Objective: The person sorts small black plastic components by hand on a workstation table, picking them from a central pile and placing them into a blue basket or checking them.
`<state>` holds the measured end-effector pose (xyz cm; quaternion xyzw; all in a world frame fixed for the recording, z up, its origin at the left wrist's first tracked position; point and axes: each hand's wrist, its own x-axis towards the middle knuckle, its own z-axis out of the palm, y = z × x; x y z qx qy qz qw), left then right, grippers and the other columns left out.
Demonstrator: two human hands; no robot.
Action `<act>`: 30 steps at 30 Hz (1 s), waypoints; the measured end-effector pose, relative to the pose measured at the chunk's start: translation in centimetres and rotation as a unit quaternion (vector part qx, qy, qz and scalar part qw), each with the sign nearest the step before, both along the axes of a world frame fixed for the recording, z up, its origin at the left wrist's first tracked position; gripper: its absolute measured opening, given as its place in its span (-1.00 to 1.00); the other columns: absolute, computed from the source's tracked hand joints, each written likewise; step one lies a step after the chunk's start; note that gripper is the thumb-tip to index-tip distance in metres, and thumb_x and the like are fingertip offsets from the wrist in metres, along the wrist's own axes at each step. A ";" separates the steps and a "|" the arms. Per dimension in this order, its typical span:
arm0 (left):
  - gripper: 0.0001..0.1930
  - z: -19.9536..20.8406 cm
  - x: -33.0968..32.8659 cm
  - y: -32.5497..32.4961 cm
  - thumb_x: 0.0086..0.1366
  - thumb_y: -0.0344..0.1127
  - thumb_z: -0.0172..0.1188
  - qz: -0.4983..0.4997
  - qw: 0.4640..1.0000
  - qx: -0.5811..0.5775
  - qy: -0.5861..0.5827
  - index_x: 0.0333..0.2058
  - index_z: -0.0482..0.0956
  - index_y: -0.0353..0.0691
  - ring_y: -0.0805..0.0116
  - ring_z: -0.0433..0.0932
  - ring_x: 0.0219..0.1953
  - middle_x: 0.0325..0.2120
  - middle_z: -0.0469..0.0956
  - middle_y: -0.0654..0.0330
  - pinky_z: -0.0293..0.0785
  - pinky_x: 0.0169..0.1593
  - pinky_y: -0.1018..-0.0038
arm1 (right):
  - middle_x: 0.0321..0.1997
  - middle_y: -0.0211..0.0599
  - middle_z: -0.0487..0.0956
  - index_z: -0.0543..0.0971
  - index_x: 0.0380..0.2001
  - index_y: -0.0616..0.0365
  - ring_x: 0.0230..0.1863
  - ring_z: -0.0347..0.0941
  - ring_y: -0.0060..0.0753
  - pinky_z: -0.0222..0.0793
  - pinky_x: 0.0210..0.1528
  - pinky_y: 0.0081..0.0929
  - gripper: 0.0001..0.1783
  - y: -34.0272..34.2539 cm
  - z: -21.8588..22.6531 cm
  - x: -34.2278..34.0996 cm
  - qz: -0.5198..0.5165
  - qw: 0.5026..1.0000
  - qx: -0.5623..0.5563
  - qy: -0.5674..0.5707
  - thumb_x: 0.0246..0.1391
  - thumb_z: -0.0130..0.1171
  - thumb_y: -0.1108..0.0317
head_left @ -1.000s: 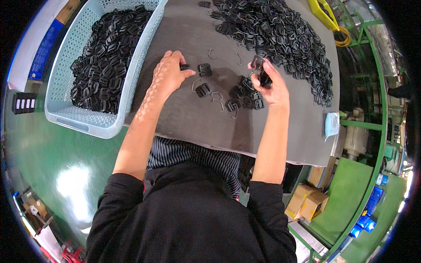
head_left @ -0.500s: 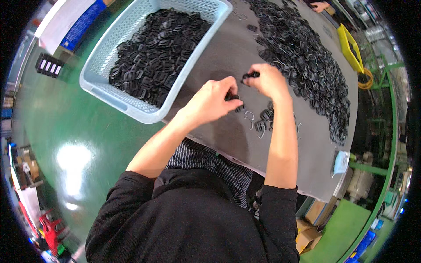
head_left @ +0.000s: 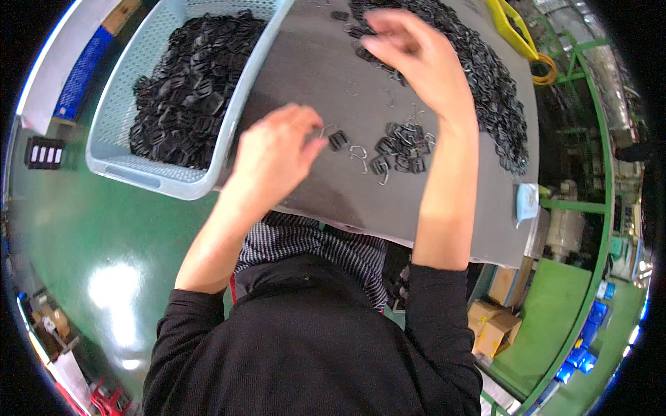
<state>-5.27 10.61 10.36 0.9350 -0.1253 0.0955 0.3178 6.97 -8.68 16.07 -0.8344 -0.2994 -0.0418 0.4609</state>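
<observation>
My left hand (head_left: 277, 142) hovers over the table beside the basket's right rim. Its thumb is apart from its somewhat blurred fingers, and no piece shows in it. Just right of its thumb lies a small black plastic buckle (head_left: 338, 141). My right hand (head_left: 416, 52), smeared by motion, reaches over the near-left edge of a long heap of black buckles (head_left: 496, 104). Its thumb and fingers are spread, with nothing visible between them. Between my forearms sits a small cluster of black buckles (head_left: 402, 145), with thin bent metal hooks (head_left: 359, 152) among and beside it.
A light blue perforated basket (head_left: 149, 182) full of black buckles stands at the left. At the far right are a yellow tray (head_left: 510, 28) and a coil of yellow cord (head_left: 544, 71). A pale blue item (head_left: 527, 201) rests at the grey table's (head_left: 312, 187) right edge.
Black pieces that were in both hands no longer show there. My right hand has moved farther out to the heap; my left has drawn back toward the basket. The whole view has shifted.
</observation>
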 end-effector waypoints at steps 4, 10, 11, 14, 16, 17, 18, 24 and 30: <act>-0.68 -6.5 1.0 -3.3 0.02 -0.27 0.30 -0.007 0.998 0.069 0.003 -0.28 0.45 -0.24 0.13 0.45 -0.14 -0.27 0.43 0.11 0.45 -0.13 0.28 | 0.05 -0.05 0.40 0.43 0.03 0.10 -0.06 0.43 -0.21 0.39 -0.03 -0.30 -0.17 -10.6 -5.8 -4.1 -0.211 0.936 -0.217 0.178 -0.37 0.46 0.00; -0.65 -8.0 2.1 -3.5 -0.02 -0.33 0.34 -0.010 0.996 0.007 0.088 -0.27 0.41 -0.21 0.11 0.45 -0.23 -0.32 0.45 0.13 0.42 -0.16 0.30 | -0.06 -0.04 0.46 0.52 -0.10 0.09 -0.03 0.40 -0.05 0.32 0.02 -0.35 -0.48 -7.0 -12.1 -5.6 -0.289 0.917 -0.233 0.150 -0.22 0.34 0.22; -0.66 -7.8 2.5 -3.6 -0.01 -0.34 0.33 -0.014 0.995 0.003 0.102 -0.26 0.41 -0.21 0.13 0.47 -0.26 -0.33 0.45 0.12 0.43 -0.17 0.33 | -0.21 -0.12 0.56 0.57 -0.24 0.13 -0.11 0.47 -0.07 0.33 -0.02 -0.37 -0.65 -6.6 -13.0 -4.1 -0.256 0.945 -0.173 0.103 -0.17 0.29 0.28; -0.68 -8.1 3.3 -2.7 0.07 -0.39 0.28 -0.027 0.973 -0.117 0.195 -0.20 0.42 -0.24 0.25 0.52 -0.36 -0.33 0.51 0.16 0.45 -0.26 0.44 | -0.39 -0.34 0.61 0.61 -0.35 0.12 -0.33 0.51 -0.41 0.42 -0.30 -0.49 -0.78 -7.0 -13.2 -1.5 -0.244 0.962 -0.073 0.095 -0.13 0.28 0.32; -0.74 -8.6 3.9 -1.5 0.14 -0.42 0.21 -0.048 0.905 -0.332 0.261 -0.19 0.44 -0.30 0.31 0.53 -0.40 -0.36 0.52 0.21 0.46 -0.30 0.50 | -0.41 -0.47 0.59 0.62 -0.36 0.08 -0.43 0.44 -0.69 0.38 -0.50 -0.66 -0.83 -8.6 -12.4 -0.5 -0.271 0.954 -0.070 0.109 -0.08 0.26 0.33; -0.77 -8.4 4.1 -1.2 0.17 -0.43 0.17 -0.058 0.850 -0.436 0.289 -0.19 0.46 -0.33 0.34 0.54 -0.41 -0.37 0.52 0.23 0.46 -0.32 0.52 | -0.41 -0.45 0.59 0.61 -0.34 0.12 -0.46 0.45 -0.66 0.37 -0.52 -0.67 -0.80 -9.4 -11.6 -0.4 -0.259 0.954 -0.113 0.103 -0.06 0.25 0.30; -0.71 -7.9 4.2 -0.8 0.23 -0.44 0.10 -0.046 0.770 -0.538 0.340 -0.06 0.43 -0.31 0.47 0.53 -0.37 -0.38 0.50 0.28 0.47 -0.31 0.59 | -0.42 -0.42 0.59 0.60 -0.32 0.15 -0.47 0.45 -0.66 0.35 -0.55 -0.67 -0.78 -10.2 -10.9 -0.6 -0.241 0.951 -0.050 0.188 -0.03 0.23 0.27; -0.59 -6.1 7.0 0.0 0.21 -0.46 0.05 -0.102 0.769 -0.527 0.348 0.06 0.36 -0.28 0.44 0.54 -0.34 -0.35 0.49 0.25 0.50 -0.28 0.58 | -0.41 -0.37 0.60 0.56 -0.27 0.18 -0.54 0.48 -0.59 0.33 -0.61 -0.66 -0.68 -13.6 -9.3 -1.5 -0.270 0.900 0.002 0.343 0.08 0.14 0.12; -0.76 -6.9 9.1 0.7 0.25 -0.32 0.08 -0.135 0.679 -0.620 0.369 -0.12 0.44 -0.21 0.46 0.49 -0.31 -0.29 0.45 0.32 0.40 -0.42 0.62 | -0.38 -0.39 0.59 0.56 -0.13 0.13 -0.31 0.46 -0.62 0.35 -0.39 -0.63 -0.60 -15.8 -9.7 -1.5 -0.222 0.914 0.030 0.338 0.13 0.10 0.06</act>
